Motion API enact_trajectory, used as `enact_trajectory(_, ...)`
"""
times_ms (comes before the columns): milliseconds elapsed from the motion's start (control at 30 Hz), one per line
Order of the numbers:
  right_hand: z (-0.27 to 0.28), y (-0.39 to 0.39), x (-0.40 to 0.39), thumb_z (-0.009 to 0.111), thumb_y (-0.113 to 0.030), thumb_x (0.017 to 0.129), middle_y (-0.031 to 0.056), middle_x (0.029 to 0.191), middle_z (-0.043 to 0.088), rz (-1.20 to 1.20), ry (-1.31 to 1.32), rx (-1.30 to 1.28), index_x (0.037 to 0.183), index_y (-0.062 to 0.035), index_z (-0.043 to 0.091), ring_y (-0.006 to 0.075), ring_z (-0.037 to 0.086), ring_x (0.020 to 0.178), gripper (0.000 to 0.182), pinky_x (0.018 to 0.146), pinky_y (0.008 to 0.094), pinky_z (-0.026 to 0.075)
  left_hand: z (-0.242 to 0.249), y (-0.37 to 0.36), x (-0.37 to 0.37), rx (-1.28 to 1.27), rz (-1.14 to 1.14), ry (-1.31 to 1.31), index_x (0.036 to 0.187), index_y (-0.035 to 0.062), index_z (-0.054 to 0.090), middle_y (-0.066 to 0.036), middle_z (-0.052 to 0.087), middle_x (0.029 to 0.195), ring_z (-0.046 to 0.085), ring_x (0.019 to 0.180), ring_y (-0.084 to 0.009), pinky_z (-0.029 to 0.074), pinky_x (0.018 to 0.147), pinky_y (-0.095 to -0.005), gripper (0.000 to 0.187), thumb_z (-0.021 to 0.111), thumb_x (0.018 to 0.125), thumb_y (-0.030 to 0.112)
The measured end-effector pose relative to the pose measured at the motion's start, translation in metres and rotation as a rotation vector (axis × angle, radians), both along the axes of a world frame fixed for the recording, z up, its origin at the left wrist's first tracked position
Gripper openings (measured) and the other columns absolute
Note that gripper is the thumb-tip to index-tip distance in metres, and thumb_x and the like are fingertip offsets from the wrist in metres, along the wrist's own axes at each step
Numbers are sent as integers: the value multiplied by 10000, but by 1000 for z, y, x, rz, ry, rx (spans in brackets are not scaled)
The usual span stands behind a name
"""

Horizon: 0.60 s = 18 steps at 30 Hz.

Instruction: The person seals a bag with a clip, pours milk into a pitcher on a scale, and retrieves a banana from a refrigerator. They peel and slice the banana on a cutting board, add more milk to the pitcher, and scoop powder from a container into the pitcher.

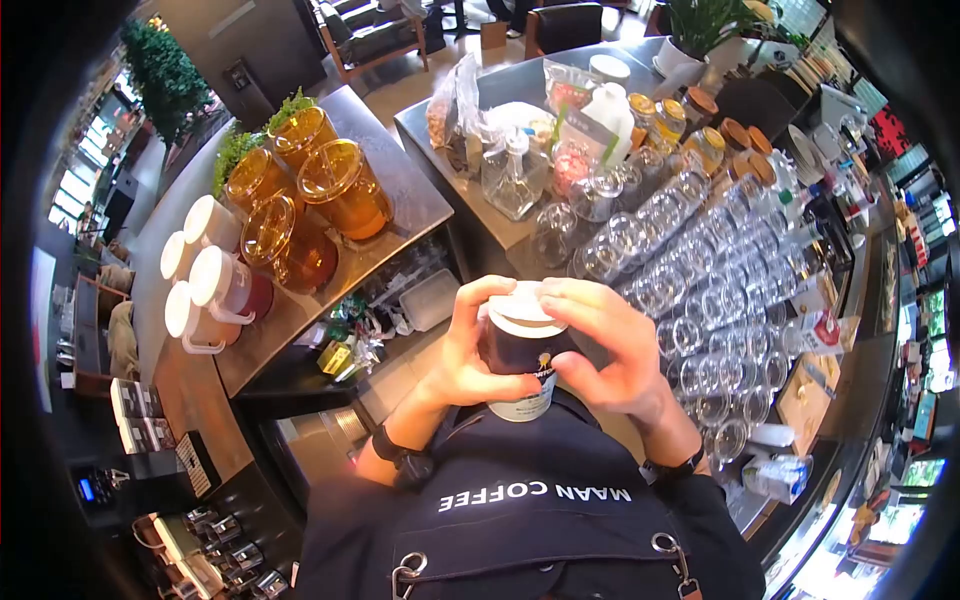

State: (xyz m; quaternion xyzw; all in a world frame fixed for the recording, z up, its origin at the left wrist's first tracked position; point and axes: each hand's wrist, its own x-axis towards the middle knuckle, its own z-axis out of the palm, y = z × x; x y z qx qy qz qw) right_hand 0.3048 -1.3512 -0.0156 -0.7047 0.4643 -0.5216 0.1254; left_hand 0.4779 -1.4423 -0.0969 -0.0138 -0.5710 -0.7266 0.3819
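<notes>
A takeaway coffee cup (522, 352), dark with a small yellow logo and a pale lower part, is held upright in front of my chest. On its top sits a white lid (522, 312). My left hand (470, 345) wraps the cup from the left, thumb across its front and fingertips up at the lid's edge. From the right, my right hand (612, 350) curves round the cup, with fingertips on the lid and the thumb against the cup's side. The far side of the cup is hidden by my fingers.
Amber pitchers (345, 190) and white-lidded jugs (228, 280) stand on the left counter (405, 165). Rows of clear glasses (720, 290) crowd the right counter, beside a glass bottle (515, 175) and bagged goods (457, 110). Below the left counter is an open shelf with packets (337, 355).
</notes>
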Motion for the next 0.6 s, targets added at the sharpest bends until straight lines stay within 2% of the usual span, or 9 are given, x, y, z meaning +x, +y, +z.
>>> enact_trajectory(100, -10, -22, -10, 774, 8, 686, 170, 1174, 655, -71, 67, -112, 1125, -4, 672, 325, 650, 1080, 450, 917, 391, 535, 3, -22, -18, -14, -5, 34, 1401, 119, 285, -161, 494, 1323, 494, 1238, -254, 420, 1020, -406, 904, 841, 698, -8)
enact_trajectory(233, -4, -41, -24, 795, 6, 680, 153, 1166, 664, -130, 34, 6, 1107, -9, 678, 343, 652, 1072, 443, 912, 404, 541, 7, -49, -35, -73, -33, 24, 1355, 99, 342, -176, 493, 1327, 488, 1240, -255, 410, 1031, -409, 809, 827, 719, -20)
enact_trajectory(267, -2, -45, -26, 805, -6, 691, 148, 1141, 677, -147, 12, 46, 1090, -21, 684, 351, 652, 1066, 417, 912, 423, 539, 8, -52, -40, 11, -47, 38, 1321, 88, 371, -188, 514, 1307, 510, 1225, -261, 420, 1025, -410, 782, 837, 704, -31)
enact_trajectory(367, -8, -58, -32, 813, -24, 706, 142, 1118, 689, -139, 18, -4, 1081, -37, 686, 349, 652, 1065, 396, 915, 438, 533, 1, -73, -49, -81, -54, 63, 1298, 79, 389, -197, 540, 1280, 535, 1206, -269, 437, 1011, -411, 782, 851, 679, -44)
enact_trajectory(500, -17, -74, -37, 824, -35, 715, 128, 1077, 704, -168, -4, -16, 1063, -46, 685, 342, 662, 1036, 375, 922, 439, 526, -9, -99, -59, -27, -113, 53, 1242, 68, 463, -194, 592, 1224, 575, 1161, -258, 472, 970, -397, 741, 893, 642, -5)
enact_trajectory(533, -13, -81, -42, 834, -41, 704, 136, 1114, 688, -155, 2, 22, 1028, -49, 680, 338, 651, 1058, 359, 924, 438, 523, -5, -112, -61, -109, -94, -12, 1210, 63, 526, -179, 618, 1199, 599, 1133, -257, 488, 946, -390, 729, 923, 600, 35)
enact_trajectory(567, -6, -84, -48, 844, -48, 693, 144, 1150, 672, -145, 7, 64, 994, -52, 676, 334, 641, 1080, 344, 926, 438, 520, 9, -131, -68, -383, -36, 15, 1245, 57, 548, -175, 630, 1197, 640, 1094, -282, 523, 898, -382, 731, 920, 619, 115)
enact_trajectory(600, 1, -86, -50, 853, -54, 681, 152, 1187, 656, -131, 10, 114, 959, -55, 672, 330, 631, 1102, 331, 928, 437, 517, 23, -143, -66, -510, -63, -100, 1280, 56, 538, -179, 630, 1195, 651, 1073, -309, 539, 869, -387, 751, 912, 638, 166)
